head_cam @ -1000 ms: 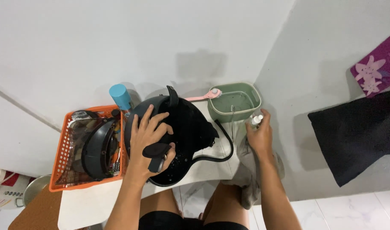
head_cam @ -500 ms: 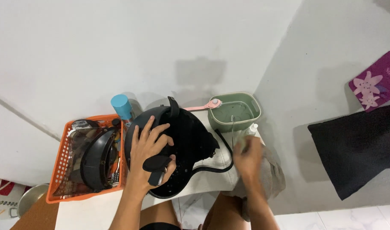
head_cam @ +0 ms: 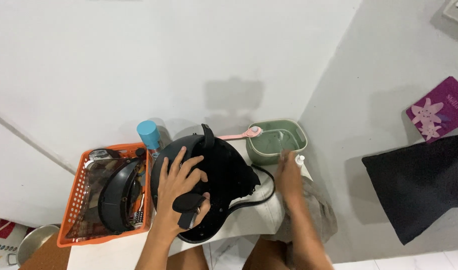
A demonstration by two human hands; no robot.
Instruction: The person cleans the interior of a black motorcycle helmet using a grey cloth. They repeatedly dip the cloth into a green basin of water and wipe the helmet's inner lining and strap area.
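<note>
A black helmet (head_cam: 224,175) lies on a small white table (head_cam: 249,220) in the head view. My left hand (head_cam: 181,182) rests spread on top of it, with a black pad under the thumb. My right hand (head_cam: 289,175) is blurred at the table's right edge, beside a small white bottle (head_cam: 301,162) and just below a green basin (head_cam: 277,140). Whether the right hand grips the bottle cannot be made out.
An orange basket (head_cam: 76,200) at the left holds a dark visor and small items. A spray can with a blue cap (head_cam: 150,136) stands behind it. A pink brush (head_cam: 241,134) lies by the basin. A grey cloth (head_cam: 321,215) hangs at the right, with a black cloth (head_cam: 419,185) on the floor.
My right hand has dropped lower, then come back up toward the basin and the white bottle. The left hand has stayed on the helmet.
</note>
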